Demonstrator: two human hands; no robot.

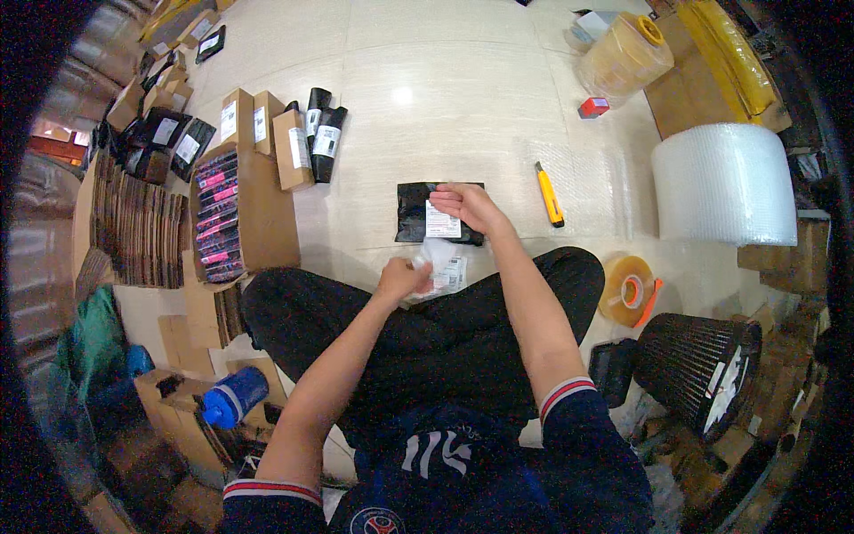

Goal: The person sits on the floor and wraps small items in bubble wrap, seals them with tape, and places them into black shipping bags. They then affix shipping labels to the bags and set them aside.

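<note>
A black plastic mailer bag (411, 212) lies flat on the floor in front of my crossed legs. It bears a white printed label (443, 223). Across the label's upper part and the bag, my right hand (472, 208) is laid with its fingers stretched out, gripping nothing. Nearer my lap, my left hand (403, 277) pinches a thin white paper slip (437, 253), which is a little blurred. Under and beside that slip are printed label sheets (456, 272), partly covered by it and by my left hand.
To the right are a yellow utility knife (550, 195) on bubble wrap (604, 193), a tape roll (624, 290), a bubble wrap roll (726, 185) and a red stamp (593, 107). Leftward stand labelled cardboard boxes (291, 150), black wrapped parcels (327, 145) and an open carton (270, 213) of packets.
</note>
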